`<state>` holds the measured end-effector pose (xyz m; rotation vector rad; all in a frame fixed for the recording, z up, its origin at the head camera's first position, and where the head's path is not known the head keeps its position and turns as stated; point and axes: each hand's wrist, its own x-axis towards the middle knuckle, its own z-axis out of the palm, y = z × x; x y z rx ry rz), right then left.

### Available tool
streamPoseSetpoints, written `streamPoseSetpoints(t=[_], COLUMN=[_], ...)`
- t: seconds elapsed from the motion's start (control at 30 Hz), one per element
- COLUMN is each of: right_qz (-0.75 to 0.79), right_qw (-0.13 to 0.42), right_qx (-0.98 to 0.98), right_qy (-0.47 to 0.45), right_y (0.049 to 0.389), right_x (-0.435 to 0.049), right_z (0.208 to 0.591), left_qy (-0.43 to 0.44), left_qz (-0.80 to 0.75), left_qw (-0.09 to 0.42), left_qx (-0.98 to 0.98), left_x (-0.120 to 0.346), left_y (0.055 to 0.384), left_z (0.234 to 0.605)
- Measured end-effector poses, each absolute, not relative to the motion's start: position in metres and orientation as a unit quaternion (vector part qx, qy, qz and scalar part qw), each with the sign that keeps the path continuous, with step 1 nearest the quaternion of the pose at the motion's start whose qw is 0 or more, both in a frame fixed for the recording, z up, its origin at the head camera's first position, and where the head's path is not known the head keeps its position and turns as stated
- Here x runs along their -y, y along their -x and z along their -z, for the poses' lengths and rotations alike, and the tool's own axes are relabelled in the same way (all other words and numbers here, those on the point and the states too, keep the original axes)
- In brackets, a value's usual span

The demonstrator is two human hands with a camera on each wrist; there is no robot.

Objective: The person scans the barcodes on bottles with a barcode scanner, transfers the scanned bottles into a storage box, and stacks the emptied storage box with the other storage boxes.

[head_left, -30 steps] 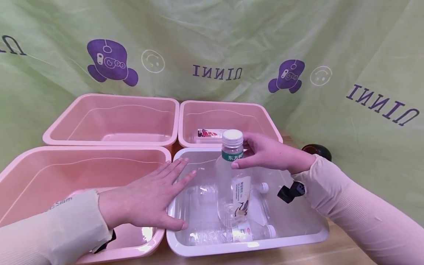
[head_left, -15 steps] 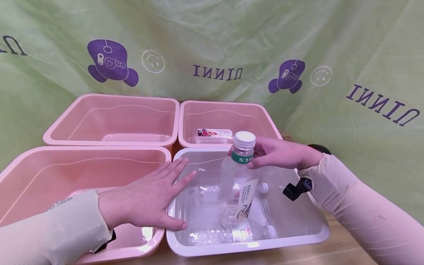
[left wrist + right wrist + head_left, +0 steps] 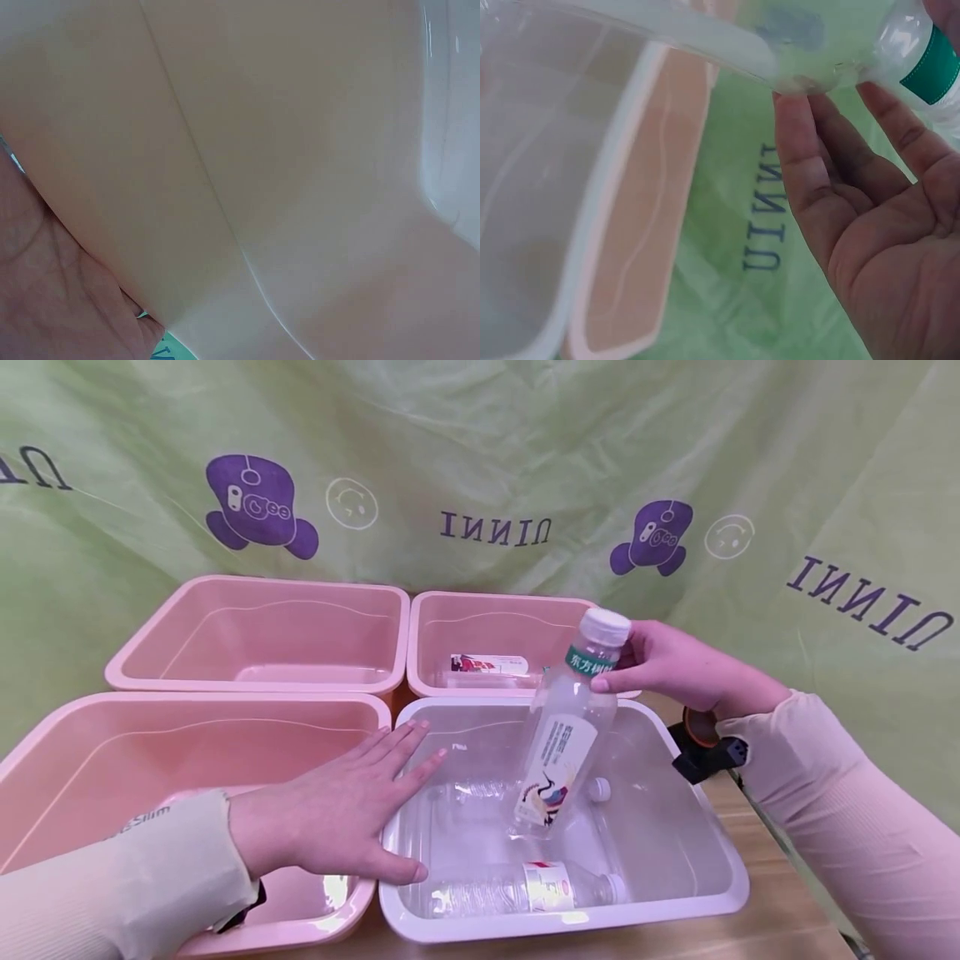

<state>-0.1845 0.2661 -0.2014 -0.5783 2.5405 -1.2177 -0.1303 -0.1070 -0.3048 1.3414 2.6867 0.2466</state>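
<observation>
Fingers (image 3: 799, 139) and thumb of the right hand (image 3: 678, 670) are gripping a clear bottle (image 3: 566, 731) near its top — the right wrist view is showing fingertips pressing just below the green band (image 3: 589, 662). Over the past second the hand has been carrying it up, far and to the right, and the bottle, nearly upright before, is now tilting. By the look of it, it is being drawn out of the white bin (image 3: 570, 920); its base is hanging over the bin's inside, though whether it is clearing the rim is hard to tell. The cap (image 3: 606, 627) is pointing up and right, the base down and left, the long axis slanting steeply between; the label (image 3: 557, 768) is facing the viewer. The left hand (image 3: 337, 814) is staying put, fingers straight and spread, over the meeting rims of the white bin and the near-left pink bin (image 3: 225, 743). Below, a near bottle (image 3: 547, 887) is lying on its side, cap to the right — a second bottle (image 3: 480, 791) is lying beyond it. Another labelled bottle (image 3: 489, 665) is lying in the far-right pink bin (image 3: 502, 628).
</observation>
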Motion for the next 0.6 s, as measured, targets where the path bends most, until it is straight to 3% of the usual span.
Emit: streamPoseSetpoints(t=[0.17, 0.43, 0.6], right_qz=[0.472, 0.69, 0.701], right_qw=[0.082, 0.004, -0.057], right_qx=[-0.858, -0.71, -0.706], right_qy=[0.184, 0.141, 0.078], right_y=[0.188, 0.197, 0.199], right_x=[-0.282, -0.317, -0.337], right_z=[0.189, 0.171, 0.164], left_qy=[-0.446, -0.448, -0.448], left_qz=[-0.083, -0.08, -0.082], left_qw=[0.062, 0.059, 0.062], left_qx=[-0.889, -0.889, -0.888], left_x=[0.106, 0.107, 0.107], left_y=[0.13, 0.131, 0.131], left_z=[0.305, 0.305, 0.305])
